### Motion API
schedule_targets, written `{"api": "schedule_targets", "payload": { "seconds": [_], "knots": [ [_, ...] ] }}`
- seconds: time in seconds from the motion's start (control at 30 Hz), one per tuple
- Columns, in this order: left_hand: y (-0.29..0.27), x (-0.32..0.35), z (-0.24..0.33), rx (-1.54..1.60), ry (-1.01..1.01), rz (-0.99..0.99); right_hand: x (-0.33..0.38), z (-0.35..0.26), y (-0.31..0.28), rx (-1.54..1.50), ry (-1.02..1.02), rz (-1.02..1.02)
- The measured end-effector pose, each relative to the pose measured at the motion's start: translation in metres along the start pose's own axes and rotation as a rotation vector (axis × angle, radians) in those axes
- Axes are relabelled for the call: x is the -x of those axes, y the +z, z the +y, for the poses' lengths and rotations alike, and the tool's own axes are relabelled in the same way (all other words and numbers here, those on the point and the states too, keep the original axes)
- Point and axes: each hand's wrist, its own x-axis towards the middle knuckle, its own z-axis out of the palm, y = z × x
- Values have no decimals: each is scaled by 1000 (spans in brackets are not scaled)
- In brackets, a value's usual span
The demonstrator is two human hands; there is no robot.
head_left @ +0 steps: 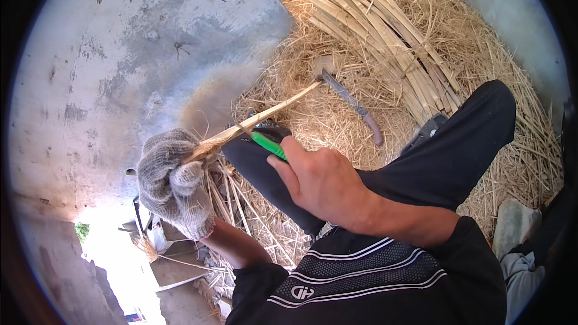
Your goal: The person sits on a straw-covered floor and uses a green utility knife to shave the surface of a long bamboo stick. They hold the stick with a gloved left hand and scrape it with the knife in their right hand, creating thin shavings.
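My left hand [174,177], in a grey knitted glove, is closed around the near end of a pale wooden stick [262,114]. The stick slants up and to the right across my dark trouser leg, its far end over the straw. My bare right hand [325,183] grips a knife with a bright green handle [268,144]. Its blade, only partly visible, lies against the middle of the stick. Beyond the stick, a larger knife [355,103] with a dark blade and a brown handle rests on the shavings, close to the stick's far end.
A bundle of split wooden sticks [391,42] lies at the back right on a thick layer of straw-like shavings [500,156]. A stained whitish wall [150,42] rises on the left. Grey cloth [522,271] sits at the lower right. Bright light enters at the lower left.
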Motion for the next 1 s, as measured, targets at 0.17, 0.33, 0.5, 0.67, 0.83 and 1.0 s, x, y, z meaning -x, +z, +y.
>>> {"api": "schedule_targets", "payload": {
  "seconds": [0.17,0.33,0.5,0.67,0.83,1.0],
  "knots": [
    [-2,2,-1,-72,27,-4,-3,22,13,87,-52,87],
    [2,-2,0,-52,38,-28,-3,23,7,42,-27,55],
    [12,0,9,-56,39,33,-16,63,22,101,80,2],
    [13,1,5,-45,28,57,1,21,15,-143,-77,50],
    [-8,5,-11,-125,74,-9,-6,39,20,-12,-20,-13],
    [-6,2,-9,-103,77,-29,-6,37,29,-42,92,4]
  ]
}}
